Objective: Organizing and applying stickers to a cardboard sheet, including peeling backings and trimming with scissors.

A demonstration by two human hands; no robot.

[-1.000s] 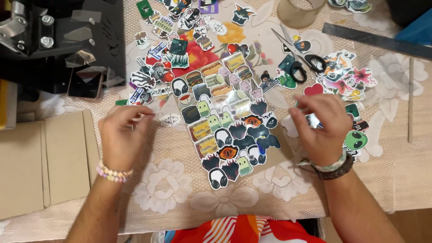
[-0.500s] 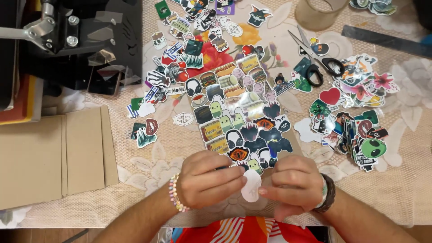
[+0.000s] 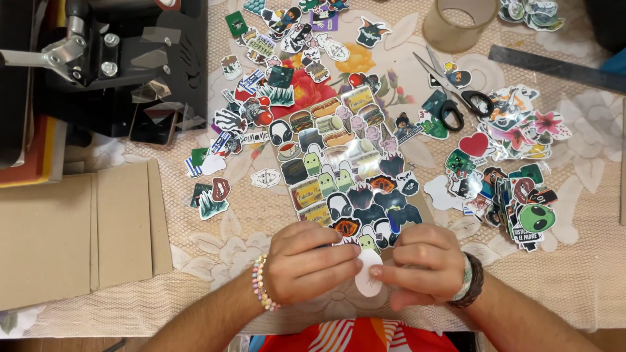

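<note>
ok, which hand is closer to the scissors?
Right. The right hand sits below the scissors, nearly in line with them; the left hand is level with it but further off to the left.

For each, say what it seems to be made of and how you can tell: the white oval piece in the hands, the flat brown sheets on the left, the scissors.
White oval piece: probably sticker backing paper, thin and matte.
Brown sheets: likely cardboard, dull, flat, stiff-edged.
Scissors: grey metal blades that shine, black handles that look plastic.

Bright, even light, soft shadows, sharp focus, slight bending at edges.
</note>
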